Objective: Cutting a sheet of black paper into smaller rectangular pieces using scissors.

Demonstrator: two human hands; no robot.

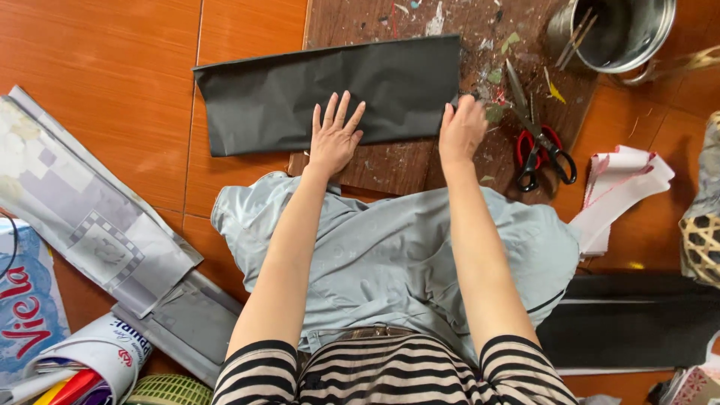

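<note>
A folded sheet of dark grey paper [300, 90] lies across a paint-stained wooden board [457, 22] on the orange floor. My left hand [335, 135] rests flat on the sheet near its lower edge, fingers spread. At the sheet's right end my right hand [461, 129] presses down with fingers curled over the corner. Neither hand lifts the sheet.
Red-handled scissors [541, 150] lie on the board right of my right hand. A metal pot [626, 30] with sticks stands at the back right. White folded paper [622, 187], a woven basket [703, 240] and dark paper [637, 319] lie to the right; patterned grey rolls [82, 217] to the left.
</note>
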